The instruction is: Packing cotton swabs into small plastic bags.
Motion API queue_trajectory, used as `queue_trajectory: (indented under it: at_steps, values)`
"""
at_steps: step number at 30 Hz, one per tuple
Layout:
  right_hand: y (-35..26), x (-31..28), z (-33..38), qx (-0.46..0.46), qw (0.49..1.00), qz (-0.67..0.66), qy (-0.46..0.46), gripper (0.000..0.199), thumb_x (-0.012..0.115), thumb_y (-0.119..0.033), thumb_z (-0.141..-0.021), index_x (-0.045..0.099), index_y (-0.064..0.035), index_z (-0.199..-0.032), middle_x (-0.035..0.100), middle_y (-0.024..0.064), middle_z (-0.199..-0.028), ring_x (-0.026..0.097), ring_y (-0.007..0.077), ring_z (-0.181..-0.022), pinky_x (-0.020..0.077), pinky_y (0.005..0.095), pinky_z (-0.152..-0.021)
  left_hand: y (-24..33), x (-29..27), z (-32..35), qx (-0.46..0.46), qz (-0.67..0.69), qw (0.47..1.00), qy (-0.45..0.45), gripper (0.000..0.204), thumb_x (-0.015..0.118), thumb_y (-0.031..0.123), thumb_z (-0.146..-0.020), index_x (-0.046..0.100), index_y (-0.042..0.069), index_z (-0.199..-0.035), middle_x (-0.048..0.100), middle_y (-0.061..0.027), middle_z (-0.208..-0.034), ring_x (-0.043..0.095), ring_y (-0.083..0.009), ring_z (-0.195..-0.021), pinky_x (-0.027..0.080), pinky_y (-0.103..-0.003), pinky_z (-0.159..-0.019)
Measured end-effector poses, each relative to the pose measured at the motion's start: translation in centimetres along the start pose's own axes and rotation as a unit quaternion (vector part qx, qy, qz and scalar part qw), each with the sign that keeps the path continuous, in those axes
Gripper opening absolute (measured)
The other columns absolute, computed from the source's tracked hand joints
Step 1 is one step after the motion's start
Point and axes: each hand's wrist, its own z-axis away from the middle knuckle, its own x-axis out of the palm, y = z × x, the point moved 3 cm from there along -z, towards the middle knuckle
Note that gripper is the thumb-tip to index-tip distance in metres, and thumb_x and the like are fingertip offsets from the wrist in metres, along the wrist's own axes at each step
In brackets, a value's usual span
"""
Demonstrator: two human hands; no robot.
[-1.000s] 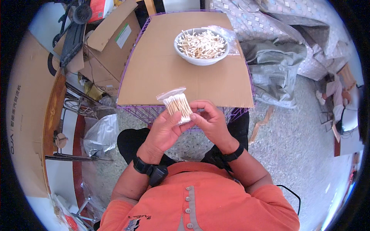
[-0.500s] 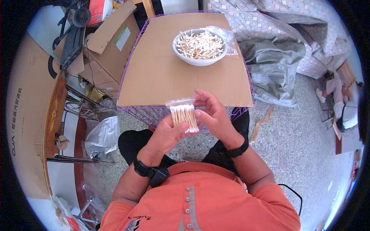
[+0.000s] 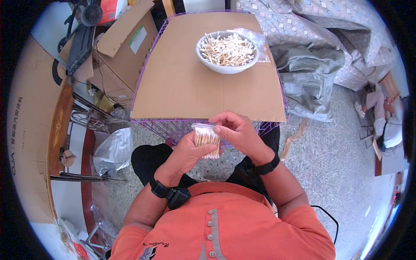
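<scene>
Just now the left hand [image 3: 184,152] pinches a small clear bag of cotton swabs [image 3: 207,141], thumb across its front and fingers behind, so the bag stands at that hand's right side. Above and right of it, the right hand [image 3: 239,133] is bent, its thumb against the bag's upper right edge and its forefinger curled; whether it grips the film, I cannot tell. Beyond both hands spreads a cardboard-topped counter [image 3: 177,78]. Farthest from them on it sits a pale bowl [image 3: 226,69] heaped with loose swabs [image 3: 227,48], with clear plastic packaging [image 3: 262,43] just beside it, on the right hand's side.
</scene>
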Motion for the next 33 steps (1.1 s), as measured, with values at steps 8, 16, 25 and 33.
queue_trajectory:
  at_steps: [8,16,25,33]
  values:
    - [0.5,-0.8,-0.3,-0.024,0.994,0.109,0.02,0.011,0.064,-0.014,-0.092,0.064,-0.0024,-0.092,0.063,0.0,-0.081,0.055,0.0059,-0.074,0.0465,0.023,-0.065,0.9,0.8,-0.1,-0.031,-0.128,0.991,0.02,0.03,0.067,0.006,-0.089,0.057,-0.001,-0.117,0.067,-0.0077,-0.103,0.067,-0.0164,-0.09,0.055,-0.03,-0.08]
    - [0.2,-0.5,-0.2,-0.017,0.992,0.121,0.001,0.011,0.066,-0.012,-0.089,0.064,-0.0023,-0.091,0.062,0.0045,-0.084,0.057,0.0122,-0.078,0.0472,0.0278,-0.07,1.0,0.5,0.0,-0.035,-0.144,0.988,0.045,0.025,0.067,0.006,-0.089,0.06,-0.002,-0.112,0.068,-0.0069,-0.099,0.068,-0.0154,-0.087,0.055,-0.028,-0.076]
    - [-0.8,0.7,-0.8,-0.095,0.97,0.221,-0.018,0.01,0.066,-0.013,-0.087,0.066,-0.0032,-0.089,0.063,0.0109,-0.083,0.062,0.0226,-0.079,0.0483,0.0323,-0.071,-1.5,-0.9,-0.8,0.008,-0.187,0.982,0.005,0.031,0.075,0.013,-0.083,0.061,0.003,-0.109,0.063,0.0002,-0.092,0.058,-0.0072,-0.083,0.05,-0.026,-0.073]
    - [-0.4,0.4,-0.8,-0.076,0.976,0.203,0.008,0.012,0.064,-0.013,-0.089,0.063,-0.0016,-0.087,0.063,0.0082,-0.08,0.059,0.0168,-0.074,0.0478,0.0299,-0.067,-0.8,-0.2,-0.7,0.035,-0.203,0.978,0.014,0.044,0.076,0.013,-0.082,0.055,0.004,-0.119,0.061,0.0005,-0.098,0.057,-0.0072,-0.088,0.05,-0.025,-0.075]
